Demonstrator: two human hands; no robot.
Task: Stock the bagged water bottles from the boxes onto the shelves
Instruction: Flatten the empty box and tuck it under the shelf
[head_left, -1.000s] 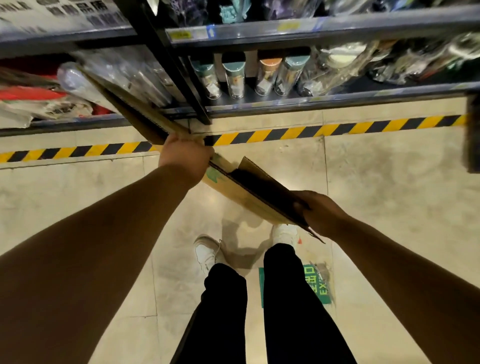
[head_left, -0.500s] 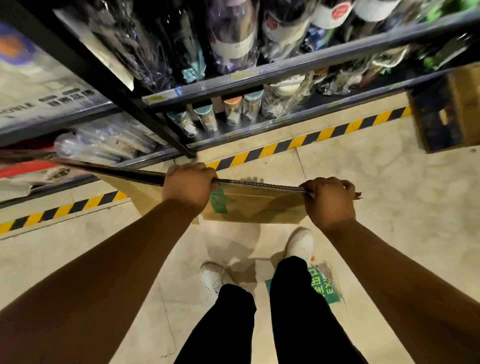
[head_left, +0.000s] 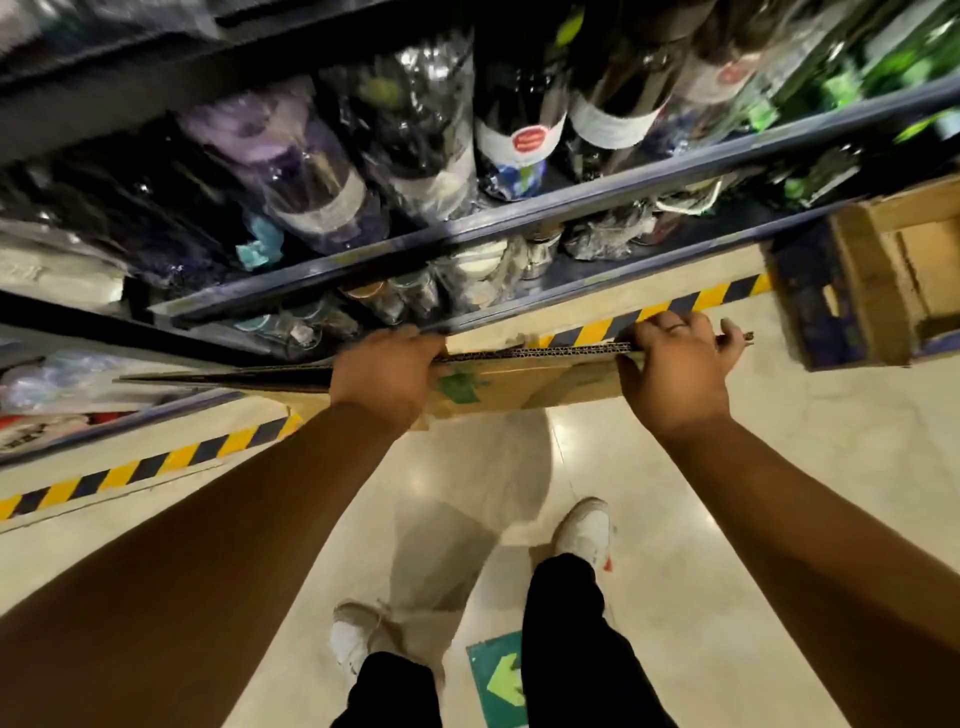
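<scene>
Cardboard sheet (head_left: 540, 382) flattened and edge-on before me, my left hand (head_left: 387, 374) curled over its top edge, my right hand (head_left: 675, 369) gripping the same edge further along, bagged bottles (head_left: 322, 176) on the shelves (head_left: 571, 208) beyond, open box (head_left: 883, 280) far right.
</scene>
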